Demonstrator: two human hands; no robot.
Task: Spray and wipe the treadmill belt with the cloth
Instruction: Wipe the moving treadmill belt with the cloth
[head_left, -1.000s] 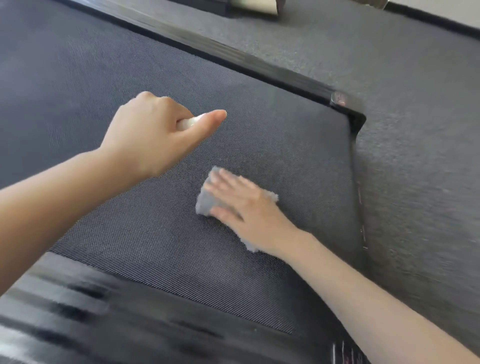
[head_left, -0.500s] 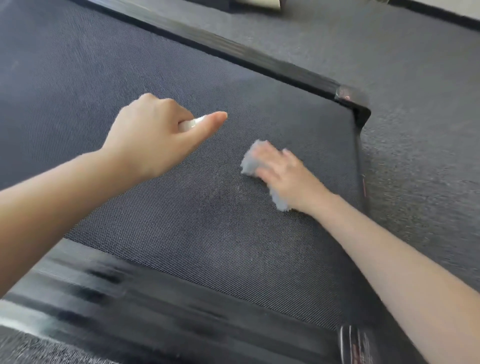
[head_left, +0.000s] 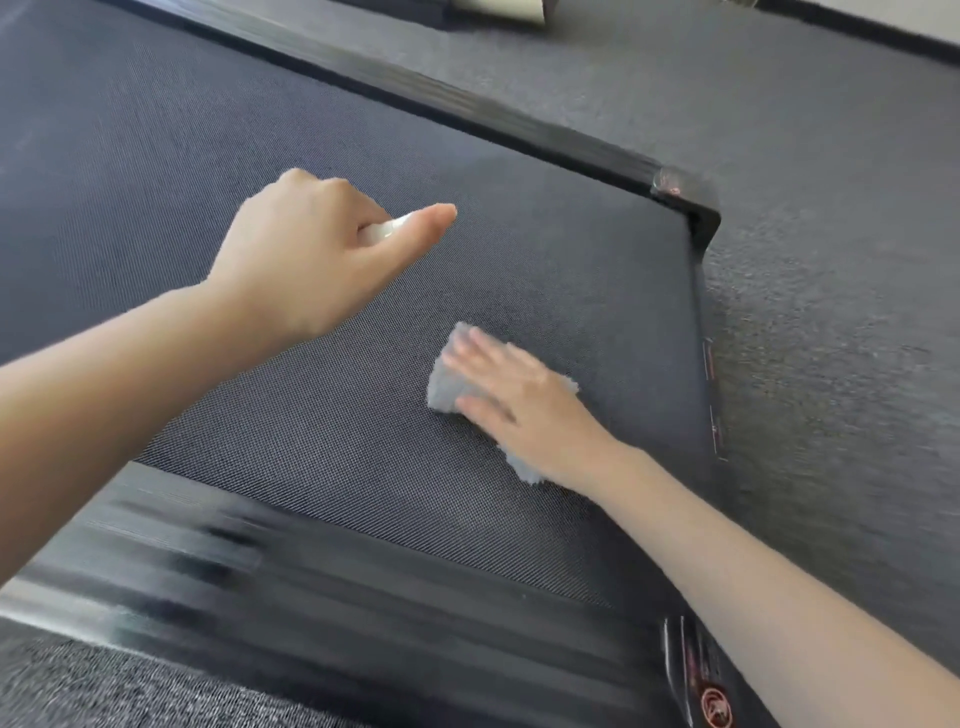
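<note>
Right hand (head_left: 519, 402) has slid the cloth (head_left: 444, 387) back toward the near side of the belt (head_left: 234, 156) since half a second ago. Its grip is flat, straight fingers pressing the cloth down. Wiping is likely mid-pass. Left hand (head_left: 311, 265) is unmoved above the belt, grip curled round a mostly hidden white bottle (head_left: 387, 231). Belt is dark and textured, with a black rail (head_left: 519, 127) and grey carpet (head_left: 831, 260) beyond.

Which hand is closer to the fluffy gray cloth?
Right. The right hand lies flat on the cloth, pressing it to the belt. The left hand is apart, off to its left, gripping something white.
</note>
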